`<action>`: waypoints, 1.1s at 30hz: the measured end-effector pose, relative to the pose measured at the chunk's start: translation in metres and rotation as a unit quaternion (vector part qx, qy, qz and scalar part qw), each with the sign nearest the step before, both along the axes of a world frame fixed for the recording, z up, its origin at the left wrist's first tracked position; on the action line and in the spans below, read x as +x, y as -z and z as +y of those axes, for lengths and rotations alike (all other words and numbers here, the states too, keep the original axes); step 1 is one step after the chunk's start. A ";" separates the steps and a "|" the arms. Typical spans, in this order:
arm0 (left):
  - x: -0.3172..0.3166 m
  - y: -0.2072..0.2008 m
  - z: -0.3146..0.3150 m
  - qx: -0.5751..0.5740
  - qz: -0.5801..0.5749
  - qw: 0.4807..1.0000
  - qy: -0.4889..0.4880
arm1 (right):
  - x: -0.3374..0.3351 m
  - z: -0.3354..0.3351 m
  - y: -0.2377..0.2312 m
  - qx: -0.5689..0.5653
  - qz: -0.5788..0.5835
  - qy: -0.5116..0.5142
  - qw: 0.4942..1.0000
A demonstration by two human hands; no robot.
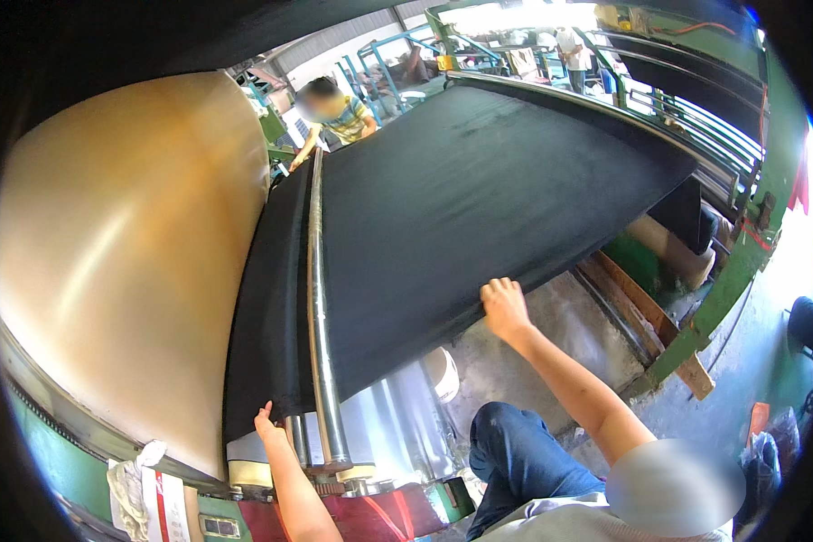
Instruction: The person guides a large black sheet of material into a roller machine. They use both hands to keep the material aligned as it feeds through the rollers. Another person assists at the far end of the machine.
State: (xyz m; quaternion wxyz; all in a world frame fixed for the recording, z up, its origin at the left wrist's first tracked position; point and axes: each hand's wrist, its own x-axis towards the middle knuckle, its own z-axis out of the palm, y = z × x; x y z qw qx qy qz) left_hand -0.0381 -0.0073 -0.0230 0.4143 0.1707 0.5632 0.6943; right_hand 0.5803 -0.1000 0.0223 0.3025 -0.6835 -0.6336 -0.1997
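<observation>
A wide black sheet (443, 199), fabric-like and smooth, stretches from a rack at the back to a big, shiny, tan metal drum (126, 262) at my left. My right hand (504, 307) is closed on the sheet's near edge, its fingers curled over it. Low between the drum and a chrome roller (319, 307), my left hand (267, 423) pinches the same near edge; part of its fingers is hidden. The roller lies across the top of the sheet. At the far edge, beside the drum, another person (341, 116) leans in with arms toward the sheet.
A green machine frame (723, 307) rises at the right, with a wooden beam (696, 375) low beside it. White cloth (135, 479) hangs at the drum's lower left. Below the sheet are a white bucket (443, 375) and silvery sheeting (402, 420). A person (573, 56) stands far back.
</observation>
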 end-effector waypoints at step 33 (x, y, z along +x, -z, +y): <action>0.016 -0.009 -0.002 -0.047 -0.020 0.997 -0.058 | -0.086 -0.012 0.031 -0.101 -0.028 -0.268 0.958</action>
